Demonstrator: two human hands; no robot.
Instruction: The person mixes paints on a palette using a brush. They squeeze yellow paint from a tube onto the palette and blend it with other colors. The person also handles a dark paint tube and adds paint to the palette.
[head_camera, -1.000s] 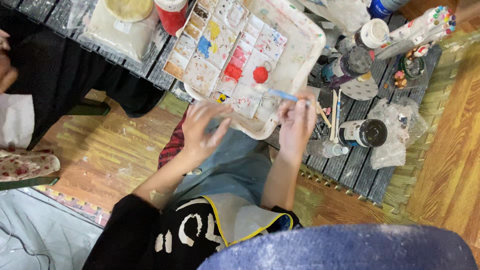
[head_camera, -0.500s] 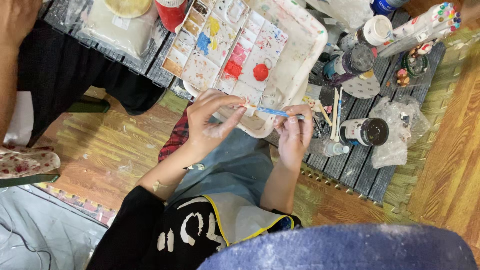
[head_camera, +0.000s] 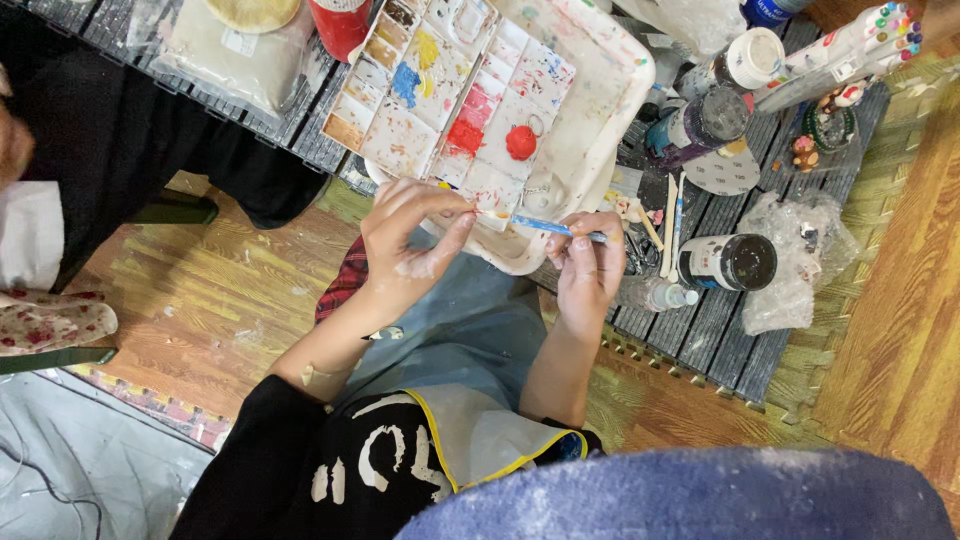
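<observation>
Over palette tray (head_camera: 610, 120), left hand (head_camera: 410, 250) now pinching brush (head_camera: 545, 227) tip, right hand (head_camera: 590, 265) steady

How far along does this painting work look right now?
Paints are already mixed in the palette, so painting looks well underway. Now the right hand holds a blue brush while the left hand pinches its tip. What remains cannot be told; no painted piece is visible in hand.

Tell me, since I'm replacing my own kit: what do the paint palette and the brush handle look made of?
The paint palette looks like white moulded plastic: glossy, with rounded rims and paint-stained wells. The brush has a thin blue handle, smooth and painted; whether wood or plastic, I cannot tell.
</observation>
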